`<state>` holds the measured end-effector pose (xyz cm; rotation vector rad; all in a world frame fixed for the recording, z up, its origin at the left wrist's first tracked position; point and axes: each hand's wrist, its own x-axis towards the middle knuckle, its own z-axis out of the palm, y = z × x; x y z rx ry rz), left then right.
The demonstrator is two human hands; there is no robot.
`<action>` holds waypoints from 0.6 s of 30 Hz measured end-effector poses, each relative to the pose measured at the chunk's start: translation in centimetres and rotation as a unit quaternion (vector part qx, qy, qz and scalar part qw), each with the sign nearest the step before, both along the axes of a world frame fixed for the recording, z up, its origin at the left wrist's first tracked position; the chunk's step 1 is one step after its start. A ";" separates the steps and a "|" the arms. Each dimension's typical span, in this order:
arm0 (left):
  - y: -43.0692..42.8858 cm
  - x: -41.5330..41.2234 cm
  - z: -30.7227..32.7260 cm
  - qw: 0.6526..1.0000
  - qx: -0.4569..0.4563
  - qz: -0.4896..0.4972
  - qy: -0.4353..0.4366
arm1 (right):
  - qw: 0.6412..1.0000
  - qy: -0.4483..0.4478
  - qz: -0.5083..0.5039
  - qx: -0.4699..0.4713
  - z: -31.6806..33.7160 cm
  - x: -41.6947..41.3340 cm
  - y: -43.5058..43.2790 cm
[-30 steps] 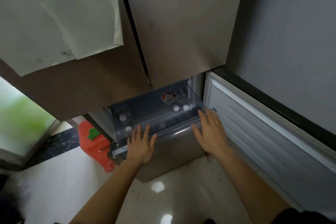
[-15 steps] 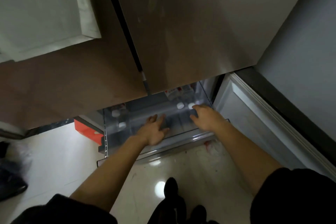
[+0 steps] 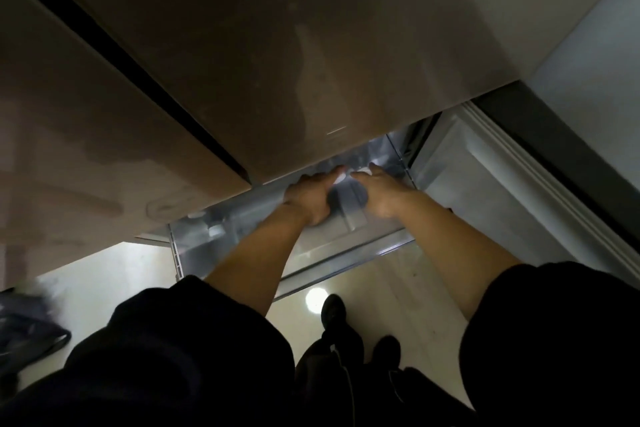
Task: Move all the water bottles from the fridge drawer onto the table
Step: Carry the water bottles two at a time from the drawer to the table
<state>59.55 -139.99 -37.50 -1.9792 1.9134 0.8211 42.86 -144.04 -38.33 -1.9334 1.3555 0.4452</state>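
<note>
Lying inside the fridge drawer (image 3: 221,229), left hand (image 3: 308,196) and right hand (image 3: 382,192) are being held near bottle caps (image 3: 341,178), grip indiscernible.

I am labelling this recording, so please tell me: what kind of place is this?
Probably a home kitchen: a tall fridge with its bottom drawer pulled open, standing on a pale glossy floor.

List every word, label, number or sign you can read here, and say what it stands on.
None can be read. The fridge doors show only smudges. Any labels on the bottles in the drawer are blurred or hidden.
</note>
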 end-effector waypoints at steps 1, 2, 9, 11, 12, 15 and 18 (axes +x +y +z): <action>0.2 0.2 0.0 1.000 -0.015 0.014 0.003 | 1.000 0.003 -0.002 0.001 -0.1 0.1 -0.1; 0.5 0.5 -0.1 0.999 -0.022 0.032 0.012 | 1.000 0.005 -0.006 0.004 -0.3 0.2 -0.2; 4.5 3.2 0.1 0.994 -0.003 0.094 0.050 | 0.999 0.034 0.026 0.005 0.5 0.8 -0.4; 5.4 3.3 0.5 0.994 0.010 0.098 0.044 | 0.998 0.035 0.046 0.029 1.4 1.0 -0.1; 5.8 3.2 0.8 0.994 0.021 0.102 0.043 | 0.996 0.040 0.059 0.045 1.7 1.1 0.2; 7.3 3.0 1.5 0.993 0.030 0.103 0.047 | 0.989 0.072 0.090 0.089 2.6 0.9 1.6; 9.2 3.3 2.8 0.992 0.004 0.117 0.042 | 0.989 0.073 0.115 0.059 3.8 0.8 2.8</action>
